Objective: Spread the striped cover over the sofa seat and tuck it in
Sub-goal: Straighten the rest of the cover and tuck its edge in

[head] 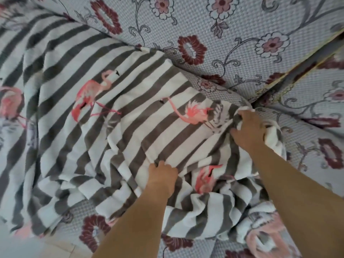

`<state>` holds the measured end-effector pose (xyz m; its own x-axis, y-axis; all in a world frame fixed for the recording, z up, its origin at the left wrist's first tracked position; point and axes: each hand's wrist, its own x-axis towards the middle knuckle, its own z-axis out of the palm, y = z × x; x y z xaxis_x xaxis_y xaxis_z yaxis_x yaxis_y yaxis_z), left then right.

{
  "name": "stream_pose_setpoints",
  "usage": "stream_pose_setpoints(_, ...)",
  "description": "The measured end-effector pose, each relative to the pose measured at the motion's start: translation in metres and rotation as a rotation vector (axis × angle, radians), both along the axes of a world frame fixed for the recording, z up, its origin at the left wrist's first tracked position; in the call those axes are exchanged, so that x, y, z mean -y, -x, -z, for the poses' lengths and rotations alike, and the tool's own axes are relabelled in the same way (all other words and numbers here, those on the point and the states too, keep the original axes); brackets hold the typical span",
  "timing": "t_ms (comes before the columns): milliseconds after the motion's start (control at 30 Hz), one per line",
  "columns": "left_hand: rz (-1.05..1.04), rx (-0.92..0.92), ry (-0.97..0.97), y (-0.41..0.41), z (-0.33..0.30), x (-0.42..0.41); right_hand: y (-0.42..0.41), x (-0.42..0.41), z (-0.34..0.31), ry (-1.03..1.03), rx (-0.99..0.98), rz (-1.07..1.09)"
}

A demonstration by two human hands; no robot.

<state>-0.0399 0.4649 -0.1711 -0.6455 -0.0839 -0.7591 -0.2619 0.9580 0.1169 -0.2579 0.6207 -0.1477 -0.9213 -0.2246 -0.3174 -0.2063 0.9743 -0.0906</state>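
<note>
The striped cover (130, 112), grey and white bands with pink flamingo prints, lies over the sofa seat (312, 146); its left and upper portion is drawn fairly flat and reaches the crease below the backrest (232, 40); its lower right portion is bunched in loose folds near the seat's front edge.

The right hand (248, 130) rests on the cover's far right corner, close to the gap where the seat meets the backrest and the adjoining cushion (320, 101); its fingers (242, 118) are curled shut on a gathered wad of the cloth. The left hand (163, 172) sits lower, near the middle of the cover; its fingers are folded down and pinching a ridge of the fabric, though the fingertips themselves are hidden in the fold.

Progress, as judged from the layout: spreading is partly done; the left side is laid out; the right end of the seat shows bare floral upholstery, and a further bare patch shows at the front edge (96, 231). Remaining work appears to be: draw the bunched folds toward the right and front; smooth the wrinkles; push the edges into the rear crease and side gap. Whether any edge is already tucked along the backrest cannot be told.
</note>
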Motion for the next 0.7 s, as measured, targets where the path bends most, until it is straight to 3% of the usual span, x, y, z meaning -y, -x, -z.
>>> stream_pose_setpoints(133, -0.051, 0.016, -0.298, 0.008, -0.005, 0.0, -0.001, 0.046, 0.028, 0.117, 0.007, -0.048)
stream_pose_setpoints(233, -0.104, 0.104, -0.537, 0.015, -0.014, 0.0, 0.017, 0.048, 0.034, -0.061, 0.021, -0.118)
stream_pose_setpoints(367, -0.079, 0.184, -0.64, 0.034, -0.022, -0.019, 0.041, 0.033, 0.024, -0.195, 0.211, -0.267)
stream_pose_setpoints(433, -0.108, 0.141, -0.694, 0.046, -0.027, -0.035, 0.053, 0.019, 0.013, -0.217, 0.112, -0.129)
stream_pose_setpoints(533, -0.136, 0.062, -0.772, 0.057, -0.03, -0.051, 0.075, -0.01, 0.0, -0.139, -0.158, 0.255)
stream_pose_setpoints(600, -0.181, 0.05, -0.791, 0.06, -0.029, -0.052, 0.084, -0.02, -0.006, -0.064, -0.206, 0.421)
stream_pose_setpoints(633, -0.195, 0.06, -0.792, 0.061, -0.027, -0.05, 0.085, -0.019, -0.007, -0.052, -0.195, 0.429)
stream_pose_setpoints(700, -0.198, 0.013, -0.758, 0.059, -0.021, -0.048, 0.08, -0.009, -0.005, -0.118, -0.187, 0.244)
